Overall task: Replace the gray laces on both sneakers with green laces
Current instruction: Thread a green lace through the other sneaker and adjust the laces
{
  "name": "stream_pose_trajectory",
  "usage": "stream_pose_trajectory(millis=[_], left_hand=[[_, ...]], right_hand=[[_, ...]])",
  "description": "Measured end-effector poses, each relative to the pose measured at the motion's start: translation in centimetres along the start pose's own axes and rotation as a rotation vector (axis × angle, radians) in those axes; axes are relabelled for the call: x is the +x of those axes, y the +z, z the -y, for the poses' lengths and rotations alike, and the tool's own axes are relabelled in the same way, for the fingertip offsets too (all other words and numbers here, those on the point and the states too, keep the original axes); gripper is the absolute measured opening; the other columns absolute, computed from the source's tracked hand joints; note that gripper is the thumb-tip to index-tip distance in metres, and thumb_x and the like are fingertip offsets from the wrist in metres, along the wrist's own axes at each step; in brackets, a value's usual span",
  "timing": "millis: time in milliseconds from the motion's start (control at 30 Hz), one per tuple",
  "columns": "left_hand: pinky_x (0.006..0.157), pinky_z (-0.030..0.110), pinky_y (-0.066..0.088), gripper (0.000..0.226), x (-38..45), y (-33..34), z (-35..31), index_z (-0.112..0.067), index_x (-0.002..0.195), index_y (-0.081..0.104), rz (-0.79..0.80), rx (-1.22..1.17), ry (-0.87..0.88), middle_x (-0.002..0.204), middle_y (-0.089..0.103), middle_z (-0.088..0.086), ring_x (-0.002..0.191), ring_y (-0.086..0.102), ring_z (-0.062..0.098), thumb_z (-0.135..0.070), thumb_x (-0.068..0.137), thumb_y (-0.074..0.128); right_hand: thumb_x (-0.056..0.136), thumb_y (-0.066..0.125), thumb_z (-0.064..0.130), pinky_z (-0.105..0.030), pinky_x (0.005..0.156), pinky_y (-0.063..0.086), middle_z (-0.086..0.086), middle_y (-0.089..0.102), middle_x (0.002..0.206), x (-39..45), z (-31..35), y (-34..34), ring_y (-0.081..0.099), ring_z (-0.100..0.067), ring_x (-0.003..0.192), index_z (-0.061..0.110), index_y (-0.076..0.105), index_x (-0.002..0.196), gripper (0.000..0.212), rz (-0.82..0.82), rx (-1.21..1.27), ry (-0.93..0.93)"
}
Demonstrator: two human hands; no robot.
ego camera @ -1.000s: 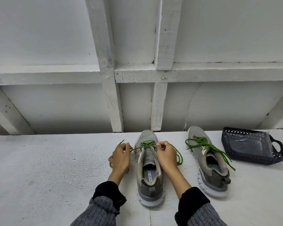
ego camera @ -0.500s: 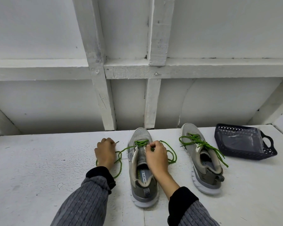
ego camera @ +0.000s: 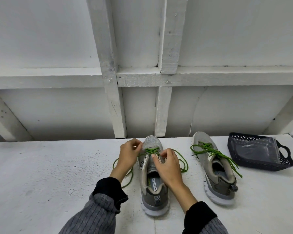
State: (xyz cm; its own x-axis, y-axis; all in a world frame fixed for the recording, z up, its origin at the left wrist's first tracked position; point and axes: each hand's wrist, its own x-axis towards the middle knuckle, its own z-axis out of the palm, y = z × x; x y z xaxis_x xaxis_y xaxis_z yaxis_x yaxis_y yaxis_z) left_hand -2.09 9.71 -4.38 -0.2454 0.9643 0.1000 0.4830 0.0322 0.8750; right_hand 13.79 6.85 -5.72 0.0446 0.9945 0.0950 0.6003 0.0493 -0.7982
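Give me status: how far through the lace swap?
Done: the right sneaker carries a green lace, ends loose. In hand: the left hand and right hand thread the green lace on the near sneaker, upper eyelets empty. Left: finish it.

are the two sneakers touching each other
Apart. The head view shows a bare strip of white table between the sneaker being laced and the other sneaker to its right.
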Motion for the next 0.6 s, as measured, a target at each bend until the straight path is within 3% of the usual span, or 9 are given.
stream_pose_trajectory(millis=[100, 200, 300, 400, 600], left_hand=[[0.059, 0.004, 0.041, 0.004, -0.3, 0.3, -0.9, -0.013, 0.086, 0.075, 0.11, 0.015, 0.0, 0.074, 0.07, -0.002, 0.066, 0.061, 0.002, -0.015, 0.085, 0.072], [0.06, 0.004, 0.042, 0.005, -0.8, 0.9, -1.2, -0.013, 0.085, 0.076, 0.143, 0.031, -0.003, 0.074, 0.072, -0.002, 0.067, 0.063, 0.0, -0.014, 0.08, 0.077], [0.061, 0.002, 0.042, 0.005, -1.4, 1.7, -1.5, -0.012, 0.085, 0.077, 0.137, 0.084, 0.008, 0.077, 0.073, 0.0, 0.07, 0.064, 0.003, -0.015, 0.081, 0.076], [0.064, 0.007, 0.041, 0.007, -1.6, 2.3, -1.7, -0.012, 0.087, 0.076, 0.165, 0.166, 0.017, 0.081, 0.073, 0.002, 0.075, 0.064, 0.007, -0.018, 0.084, 0.073], [0.072, 0.016, 0.046, 0.006, -1.7, 3.0, -1.8, -0.015, 0.085, 0.075, 0.213, 0.181, 0.032, 0.078, 0.07, -0.003, 0.078, 0.065, 0.008, -0.02, 0.085, 0.072]], right_hand=[[0.089, 0.059, 0.042, -0.02, 0.066, 0.043, 0.006, 0.059, 0.085, -0.3, -0.4, -0.4, 0.055, -0.009, 0.081, 0.021, 0.056, 0.087, 0.022, 0.034, 0.07, -0.008], [0.095, 0.056, 0.029, -0.008, 0.057, 0.04, 0.004, 0.062, 0.072, -0.4, -0.5, -0.9, 0.056, -0.006, 0.069, 0.018, 0.061, 0.076, 0.022, -0.032, 0.238, 0.082], [0.097, 0.053, 0.021, -0.018, 0.049, 0.031, 0.004, 0.047, 0.055, -0.4, -0.9, -0.9, 0.04, -0.009, 0.054, 0.017, 0.051, 0.06, 0.038, -0.071, 0.37, 0.196], [0.097, 0.052, 0.02, -0.03, 0.053, 0.025, 0.005, 0.035, 0.048, -0.5, -1.1, -0.8, 0.031, -0.011, 0.052, 0.015, 0.043, 0.055, 0.043, -0.062, 0.429, 0.24], [0.095, 0.055, 0.017, -0.031, 0.056, 0.026, 0.007, 0.039, 0.049, -0.3, -1.8, -0.7, 0.033, -0.012, 0.056, 0.011, 0.048, 0.055, 0.042, -0.101, 0.475, 0.245]])
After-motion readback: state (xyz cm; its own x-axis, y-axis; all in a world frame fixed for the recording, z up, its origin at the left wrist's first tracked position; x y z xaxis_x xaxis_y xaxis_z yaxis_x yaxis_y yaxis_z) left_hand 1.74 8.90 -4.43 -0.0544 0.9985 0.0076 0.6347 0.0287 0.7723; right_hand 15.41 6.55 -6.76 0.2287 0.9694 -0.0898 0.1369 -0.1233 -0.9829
